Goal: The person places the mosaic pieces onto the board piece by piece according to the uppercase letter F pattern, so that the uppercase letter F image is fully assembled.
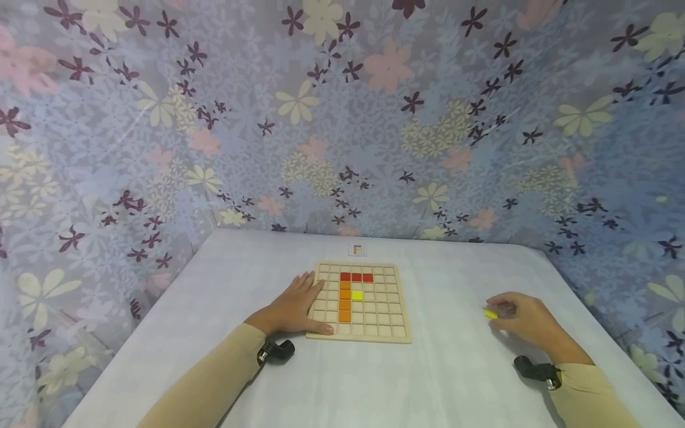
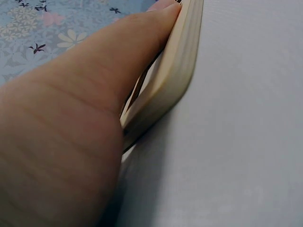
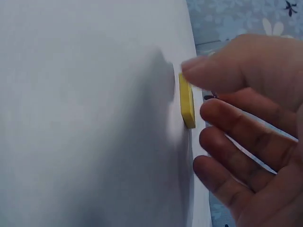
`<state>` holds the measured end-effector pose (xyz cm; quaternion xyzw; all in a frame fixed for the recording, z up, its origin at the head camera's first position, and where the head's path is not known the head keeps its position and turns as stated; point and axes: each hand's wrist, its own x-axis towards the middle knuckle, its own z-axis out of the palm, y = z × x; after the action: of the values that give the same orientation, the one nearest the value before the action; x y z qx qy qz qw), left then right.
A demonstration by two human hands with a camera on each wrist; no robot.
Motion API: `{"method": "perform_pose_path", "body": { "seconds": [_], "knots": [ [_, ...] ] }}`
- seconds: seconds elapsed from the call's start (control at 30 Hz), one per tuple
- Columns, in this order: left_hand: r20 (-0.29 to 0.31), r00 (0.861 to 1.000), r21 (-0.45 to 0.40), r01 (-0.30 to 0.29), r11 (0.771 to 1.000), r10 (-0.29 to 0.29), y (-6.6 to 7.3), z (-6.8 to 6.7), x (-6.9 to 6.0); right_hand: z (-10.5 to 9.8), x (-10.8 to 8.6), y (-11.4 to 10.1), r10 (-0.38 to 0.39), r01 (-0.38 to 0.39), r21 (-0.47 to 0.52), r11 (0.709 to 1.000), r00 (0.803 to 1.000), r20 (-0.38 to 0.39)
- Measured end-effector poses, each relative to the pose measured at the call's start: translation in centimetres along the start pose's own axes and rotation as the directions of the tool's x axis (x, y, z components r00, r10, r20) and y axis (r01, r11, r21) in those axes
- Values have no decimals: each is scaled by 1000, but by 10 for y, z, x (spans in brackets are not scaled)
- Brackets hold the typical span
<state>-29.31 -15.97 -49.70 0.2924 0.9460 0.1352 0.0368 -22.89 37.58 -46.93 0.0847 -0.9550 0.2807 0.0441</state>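
Note:
A wooden grid board [image 1: 387,315] lies on the table in the head view. My left hand [image 1: 293,304] rests on its left side, fingers spread, thumb along the near left corner. The board's rounded corner and edge [image 2: 182,78] show beside the thumb in the left wrist view. On the grid sit red tiles [image 1: 356,277] in a row, orange tiles [image 1: 345,300] in a column below, and one yellow tile [image 1: 357,295] beside the column. Well right of the board, my right hand [image 1: 527,324] pinches another yellow tile [image 3: 186,101] by thumb and fingertip; the other fingers are loosely bent.
A small printed card [image 1: 357,249] with a coloured grid pattern lies beyond the board's far edge. The table [image 1: 444,380] has a pale cloth, and flowered fabric [image 1: 342,119] hangs behind and along both sides.

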Motion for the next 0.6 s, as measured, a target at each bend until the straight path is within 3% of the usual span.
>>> {"method": "perform_pose_path", "body": {
  "seconds": [0.27, 0.6],
  "knots": [
    [-5, 1000, -1, 17, 1000, -17, -2, 2, -4, 4, 4, 4, -35, 35, -9, 999, 999, 9],
    [7, 1000, -3, -3, 1000, 3, -1, -1, -2, 11, 10, -7, -39, 39, 25, 999, 999, 9]
  ]
}}
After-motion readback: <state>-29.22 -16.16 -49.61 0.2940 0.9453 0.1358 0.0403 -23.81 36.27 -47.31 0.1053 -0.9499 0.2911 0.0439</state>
